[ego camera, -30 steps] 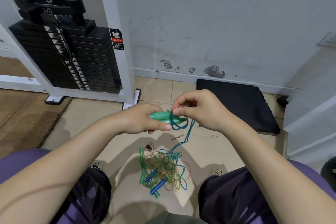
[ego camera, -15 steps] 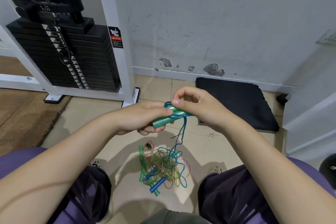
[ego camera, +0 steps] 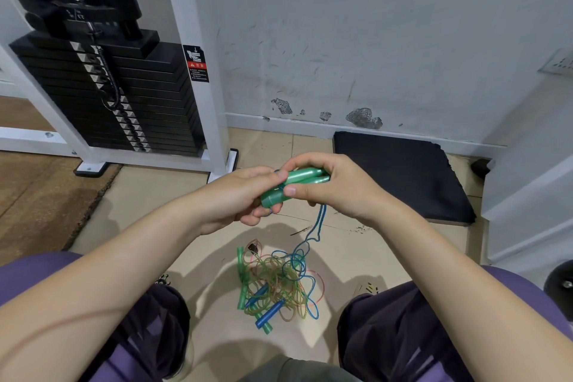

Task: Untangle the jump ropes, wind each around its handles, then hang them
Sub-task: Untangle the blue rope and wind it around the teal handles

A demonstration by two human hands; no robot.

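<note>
Both hands together above the floor, clamped on the same pair of translucent green plastic jump-rope handles [ego camera: 294, 184], which lie side by side and tilted, lower end toward the left. Left hand [ego camera: 240, 195] grips the lower end, fingers curled under, thumb on top. Right hand [ego camera: 328, 184] holds the upper end, fingers wrapped over it, thumb pressing the side near the middle. Thin blue cord [ego camera: 317, 226] hangs from under the right hand down to a tangled pile of jump ropes [ego camera: 279, 284] on the beige tiled floor [ego camera: 356, 254] between the person's knees; the pile has green, blue and reddish cords, a blue plastic handle [ego camera: 269, 313] and more green handles [ego camera: 241, 273]. Black weight stack [ego camera: 124, 102] in a white frame far left, black foam mat [ego camera: 400, 174] against the scuffed white wall [ego camera: 372, 40] on the right.
</note>
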